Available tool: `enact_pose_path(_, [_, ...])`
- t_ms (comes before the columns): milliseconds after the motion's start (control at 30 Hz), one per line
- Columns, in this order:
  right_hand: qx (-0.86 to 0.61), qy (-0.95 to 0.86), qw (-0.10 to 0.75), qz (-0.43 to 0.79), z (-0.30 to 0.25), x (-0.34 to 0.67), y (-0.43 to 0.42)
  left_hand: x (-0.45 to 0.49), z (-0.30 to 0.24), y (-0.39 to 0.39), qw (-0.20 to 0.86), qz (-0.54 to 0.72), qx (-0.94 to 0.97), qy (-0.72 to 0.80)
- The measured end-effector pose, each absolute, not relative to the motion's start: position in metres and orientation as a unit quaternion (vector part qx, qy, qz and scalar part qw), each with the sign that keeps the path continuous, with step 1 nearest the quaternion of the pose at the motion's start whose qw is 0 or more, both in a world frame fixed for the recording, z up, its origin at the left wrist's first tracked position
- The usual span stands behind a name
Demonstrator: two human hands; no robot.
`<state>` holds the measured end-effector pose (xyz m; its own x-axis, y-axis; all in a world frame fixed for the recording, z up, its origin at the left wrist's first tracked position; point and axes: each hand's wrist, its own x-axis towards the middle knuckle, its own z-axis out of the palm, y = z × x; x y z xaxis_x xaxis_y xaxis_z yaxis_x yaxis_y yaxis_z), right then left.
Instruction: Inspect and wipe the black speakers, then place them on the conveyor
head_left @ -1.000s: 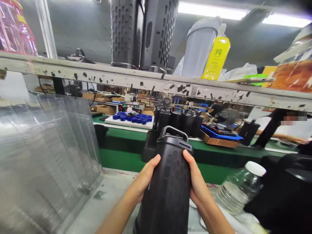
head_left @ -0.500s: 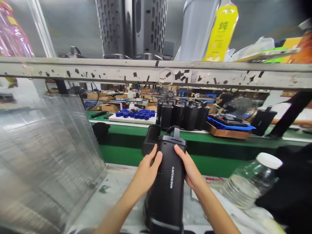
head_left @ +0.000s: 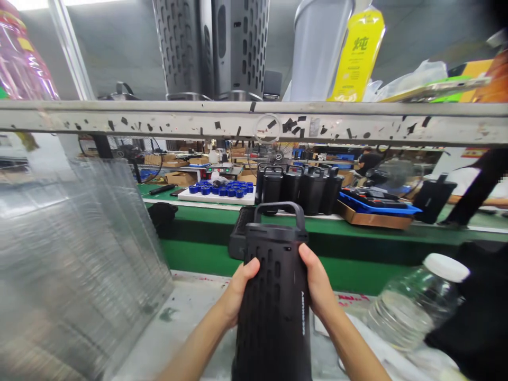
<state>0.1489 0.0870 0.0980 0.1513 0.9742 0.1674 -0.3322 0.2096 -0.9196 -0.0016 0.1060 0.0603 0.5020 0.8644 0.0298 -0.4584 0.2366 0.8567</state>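
Note:
Between my two hands is a tall black casing (head_left: 272, 307) with a carry handle on top, rows of slots on the side facing me and white MERKURY lettering near its right edge. My left hand (head_left: 238, 293) grips its left side, the thumb lying on the slots. On the opposite side my right hand (head_left: 318, 283) holds on, thumb near the upper corner. The fingers behind the casing are hidden, and so is its bottom end. Just beyond it, a second black casing (head_left: 238, 238) lies on the green surface, partly covered.
A clear bottle with white lid (head_left: 420, 301) stands at right, bubble-wrap-like sheeting (head_left: 79, 264) at left. Across the green bench (head_left: 198, 230) are blue round parts (head_left: 226, 189), several upright black casings (head_left: 311, 190) and a blue tray (head_left: 377, 201). A shelf (head_left: 159, 119) crosses above.
Both hands have turned the casing about its long axis: the lettering has shifted from its middle to the right edge, and the slotted side now faces me. The handle now shows broadside.

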Motion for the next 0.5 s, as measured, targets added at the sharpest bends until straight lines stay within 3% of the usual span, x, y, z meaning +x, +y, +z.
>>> enact_pose_path(267, [-0.443,-0.468,0.645,0.412,0.094,0.154,0.094,0.002,0.093,0.094,0.573,0.506,0.559,0.32])
enact_pose_path(500, [-0.416,-0.555,0.593,0.409,0.104,0.136,0.077,-0.016,0.09,0.104,0.613,0.519,0.548,0.232])
